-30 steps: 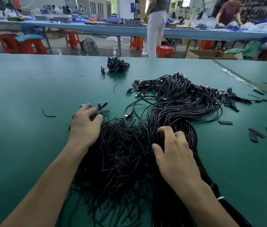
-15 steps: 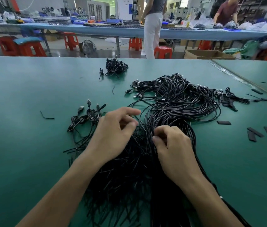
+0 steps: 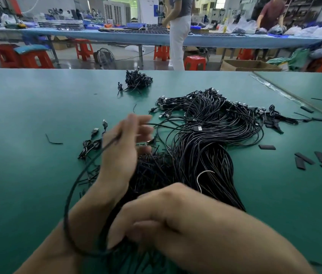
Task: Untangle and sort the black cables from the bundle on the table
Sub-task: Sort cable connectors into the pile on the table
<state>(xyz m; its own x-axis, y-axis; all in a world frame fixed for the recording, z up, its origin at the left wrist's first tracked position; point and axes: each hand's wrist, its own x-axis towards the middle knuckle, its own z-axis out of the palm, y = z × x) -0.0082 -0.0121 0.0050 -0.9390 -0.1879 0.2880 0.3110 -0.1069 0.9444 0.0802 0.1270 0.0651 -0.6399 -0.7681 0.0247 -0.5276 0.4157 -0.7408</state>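
Note:
A big bundle of black cables (image 3: pixel 205 147) with plugs at its far end lies on the green table (image 3: pixel 27 175). My left hand (image 3: pixel 124 143) is raised over the bundle's left side and holds one black cable (image 3: pixel 73 186), which loops out to the left and down. My right hand (image 3: pixel 168 220) is drawn back close to me and grips the near end of that same cable. A few separated cables (image 3: pixel 90 143) lie to the left of my left hand. Both hands are blurred.
A small pile of coiled black cables (image 3: pixel 137 81) sits at the far middle of the table. Flat black pieces (image 3: pixel 302 160) are scattered at the right. A loose black snippet (image 3: pixel 52 140) lies at the left. People stand at a blue bench (image 3: pixel 116 34) beyond.
My right hand has pulled back toward me, drawing one cable out of the bundle. My left hand has lifted and the cable now loops wide to the left.

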